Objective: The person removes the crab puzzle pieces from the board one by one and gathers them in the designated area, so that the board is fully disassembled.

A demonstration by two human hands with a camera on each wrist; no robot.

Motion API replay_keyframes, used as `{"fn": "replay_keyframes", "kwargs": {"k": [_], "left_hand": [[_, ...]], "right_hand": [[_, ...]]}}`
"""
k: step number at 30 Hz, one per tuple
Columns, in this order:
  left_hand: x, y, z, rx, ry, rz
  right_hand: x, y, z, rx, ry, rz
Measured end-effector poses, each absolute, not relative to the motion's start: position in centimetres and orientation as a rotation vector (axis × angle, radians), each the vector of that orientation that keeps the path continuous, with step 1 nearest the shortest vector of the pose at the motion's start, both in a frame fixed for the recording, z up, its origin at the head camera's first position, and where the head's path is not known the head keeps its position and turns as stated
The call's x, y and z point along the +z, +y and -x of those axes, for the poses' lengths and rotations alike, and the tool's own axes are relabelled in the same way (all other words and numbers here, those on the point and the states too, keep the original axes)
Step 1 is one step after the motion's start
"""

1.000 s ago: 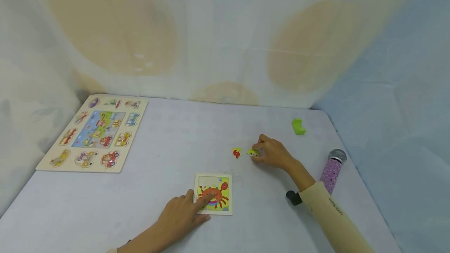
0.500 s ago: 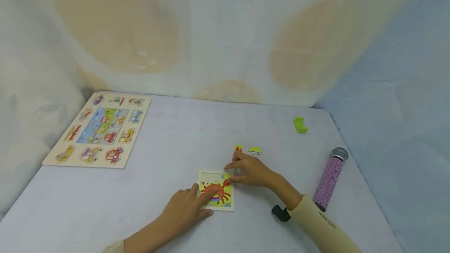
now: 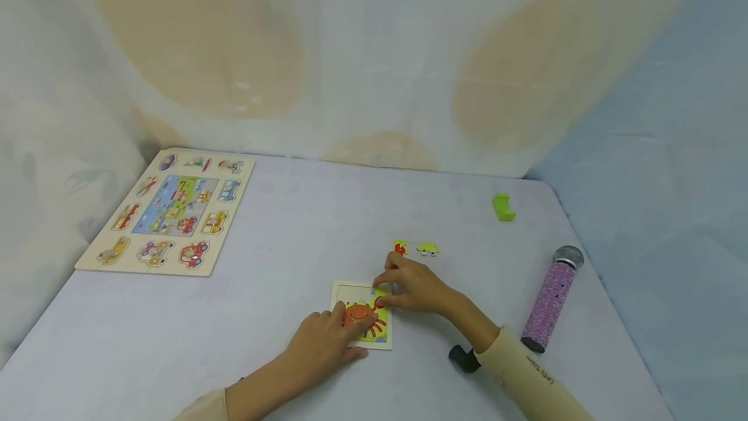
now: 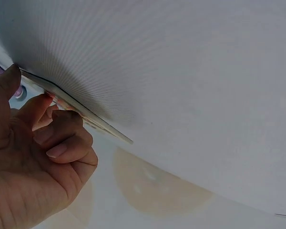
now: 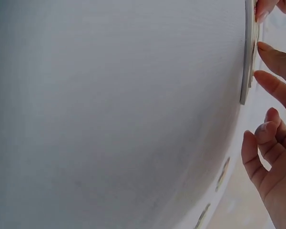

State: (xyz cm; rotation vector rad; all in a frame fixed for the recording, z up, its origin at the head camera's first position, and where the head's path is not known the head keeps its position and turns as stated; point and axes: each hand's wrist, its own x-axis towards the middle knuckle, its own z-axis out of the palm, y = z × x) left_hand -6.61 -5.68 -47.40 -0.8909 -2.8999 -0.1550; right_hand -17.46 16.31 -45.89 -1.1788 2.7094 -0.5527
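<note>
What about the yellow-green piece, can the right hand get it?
Probably yes: the piece lies just beyond the right hand, with nothing visible between, though it's busy at the crab puzzle.

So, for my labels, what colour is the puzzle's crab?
The crab: orange-red, clearest in the head view.

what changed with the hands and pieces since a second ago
The right hand has let go of the yellow-green piece with eyes and moved left and back toward the person; its fingertips now touch the crab puzzle near its upper right. Unchanged: the left hand on the puzzle, the loose red piece, green block and microphone.
</note>
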Motion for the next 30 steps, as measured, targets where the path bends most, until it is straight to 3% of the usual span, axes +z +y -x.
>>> {"fn": "replay_keyframes", "kwargs": {"k": [30], "left_hand": [[-47.4,-5.7,6.6,-0.218,-2.896,0.894]], "right_hand": [[-45.4,16.7,15.5,-0.523,2.756,1.032]]}}
